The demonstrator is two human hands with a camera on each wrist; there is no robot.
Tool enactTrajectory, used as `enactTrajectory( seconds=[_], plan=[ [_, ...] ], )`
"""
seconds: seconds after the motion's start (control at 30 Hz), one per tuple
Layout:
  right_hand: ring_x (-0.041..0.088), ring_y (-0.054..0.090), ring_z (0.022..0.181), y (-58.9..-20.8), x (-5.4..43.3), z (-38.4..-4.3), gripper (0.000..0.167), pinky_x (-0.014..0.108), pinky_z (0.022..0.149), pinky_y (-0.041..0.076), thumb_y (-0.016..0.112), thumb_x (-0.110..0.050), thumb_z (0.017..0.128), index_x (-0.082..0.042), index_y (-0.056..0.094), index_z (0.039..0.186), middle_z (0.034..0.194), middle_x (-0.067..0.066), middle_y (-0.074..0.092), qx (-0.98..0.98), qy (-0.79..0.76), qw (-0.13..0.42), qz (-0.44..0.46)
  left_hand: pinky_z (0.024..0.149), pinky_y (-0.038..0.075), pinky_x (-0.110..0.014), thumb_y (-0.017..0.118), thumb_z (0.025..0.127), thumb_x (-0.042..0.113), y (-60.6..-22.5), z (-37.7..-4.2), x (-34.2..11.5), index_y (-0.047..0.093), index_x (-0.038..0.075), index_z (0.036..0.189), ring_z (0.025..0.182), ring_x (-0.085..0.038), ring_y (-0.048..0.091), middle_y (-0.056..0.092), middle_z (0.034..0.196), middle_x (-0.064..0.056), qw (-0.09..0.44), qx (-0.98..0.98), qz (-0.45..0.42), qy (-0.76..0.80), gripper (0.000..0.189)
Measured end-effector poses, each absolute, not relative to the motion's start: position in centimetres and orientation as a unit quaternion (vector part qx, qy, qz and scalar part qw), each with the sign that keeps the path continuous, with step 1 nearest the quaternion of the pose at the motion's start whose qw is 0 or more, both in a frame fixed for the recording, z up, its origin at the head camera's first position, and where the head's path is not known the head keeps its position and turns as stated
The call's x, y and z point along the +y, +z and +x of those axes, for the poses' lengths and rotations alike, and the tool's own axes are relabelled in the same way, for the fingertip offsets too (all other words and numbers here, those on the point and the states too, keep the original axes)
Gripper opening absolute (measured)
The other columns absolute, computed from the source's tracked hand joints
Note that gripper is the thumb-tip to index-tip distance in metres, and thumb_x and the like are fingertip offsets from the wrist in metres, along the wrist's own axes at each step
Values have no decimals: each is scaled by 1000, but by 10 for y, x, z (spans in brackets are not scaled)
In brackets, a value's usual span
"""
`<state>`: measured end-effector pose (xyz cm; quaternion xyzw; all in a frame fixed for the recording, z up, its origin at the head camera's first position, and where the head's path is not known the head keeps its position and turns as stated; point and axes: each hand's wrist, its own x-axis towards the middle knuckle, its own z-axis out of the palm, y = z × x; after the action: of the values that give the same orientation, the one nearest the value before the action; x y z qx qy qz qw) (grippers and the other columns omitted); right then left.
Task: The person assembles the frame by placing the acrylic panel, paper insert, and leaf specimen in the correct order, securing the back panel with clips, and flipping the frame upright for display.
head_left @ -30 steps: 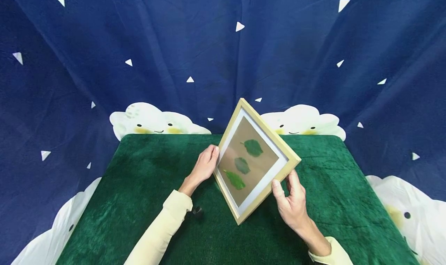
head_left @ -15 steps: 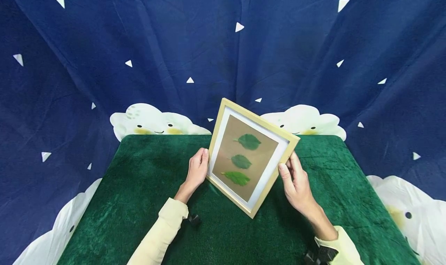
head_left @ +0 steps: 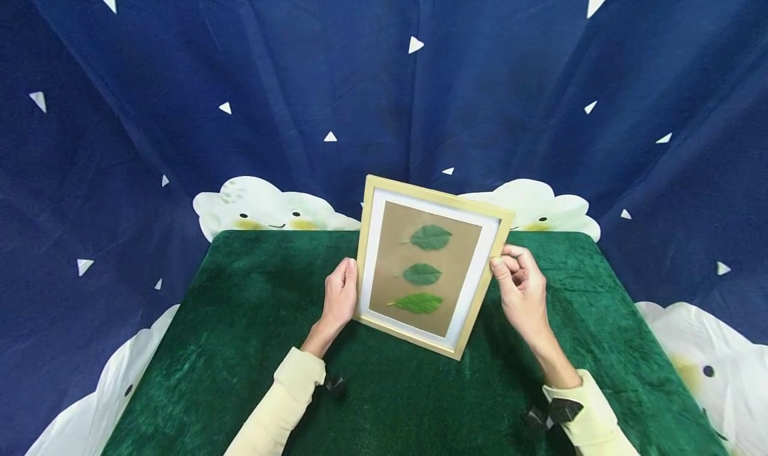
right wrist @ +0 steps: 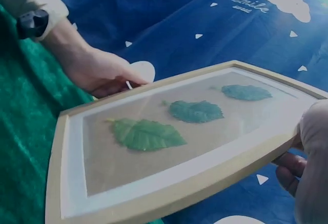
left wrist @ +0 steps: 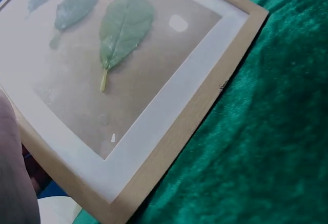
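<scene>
A light wooden picture frame (head_left: pixel 411 341) is held up above the green cloth, its face toward the head camera and slightly tilted. Inside its white mat, three green leaves lie in a column on a brown backing: an upper leaf (head_left: pixel 431 237), a middle leaf (head_left: pixel 422 274) and a brighter lower leaf (head_left: pixel 418 303). My left hand (head_left: pixel 341 295) grips the frame's left side, thumb on the front edge. On the opposite side my right hand (head_left: pixel 523 289) pinches the frame between thumb and fingers. The right wrist view shows fingers (right wrist: pixel 289 170) curled under the edge.
A table with a green velvety cloth (head_left: pixel 258 309) lies beneath. Behind it hangs a dark blue curtain (head_left: pixel 288 76) printed with white triangles and smiling clouds (head_left: pixel 264 206). Small black devices sit on both wrists, one at the right cuff (head_left: pixel 564 411).
The picture frame has turned counterclockwise from a diamond-like slant to nearly upright. My left hand has shifted slightly left and my right hand upward, both keeping hold of it.
</scene>
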<state>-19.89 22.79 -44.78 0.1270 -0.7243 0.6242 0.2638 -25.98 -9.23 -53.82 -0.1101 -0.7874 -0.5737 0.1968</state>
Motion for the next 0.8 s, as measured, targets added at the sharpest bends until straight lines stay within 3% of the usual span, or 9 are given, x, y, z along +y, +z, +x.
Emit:
enactTrajectory(
  seconds=[0.2,0.3,0.43,0.57,0.8],
  plan=[
    [3,66,82,-444,229,-208,21,17,77,54,57,-3,106,11,59,122,93,-8,75,-706,665,223,96,56,29,-26,42,114,17,-540,-251,-92,50,4,77,61,-14,35,34,69,3,206,-769,-117,-594,39],
    [4,67,83,-443,228,-212,19,18,78,54,55,-6,108,5,61,122,94,-7,75,-686,695,194,95,58,32,-24,45,112,13,-540,-248,-91,56,1,83,63,-12,39,41,71,0,210,-766,-120,-595,34],
    [4,68,83,-443,229,-217,14,19,78,55,53,-6,108,-1,62,118,93,-5,74,-662,722,168,111,63,41,-23,48,111,7,-536,-242,-89,65,-5,99,72,-13,50,60,81,-12,207,-769,-122,-592,24],
    [5,68,82,-442,229,-223,12,19,76,54,52,-4,108,-7,62,114,92,-4,72,-651,732,157,124,67,44,-23,51,108,2,-517,-228,-88,66,-8,104,76,-15,54,65,88,-22,212,-764,-134,-594,19],
    [4,70,85,-437,229,-234,16,17,80,56,60,1,104,1,69,116,93,-4,75,-642,741,176,94,67,45,-23,55,104,-4,-495,-206,-88,67,-8,102,75,-10,55,67,85,-19,247,-744,-145,-603,12]
  ],
)
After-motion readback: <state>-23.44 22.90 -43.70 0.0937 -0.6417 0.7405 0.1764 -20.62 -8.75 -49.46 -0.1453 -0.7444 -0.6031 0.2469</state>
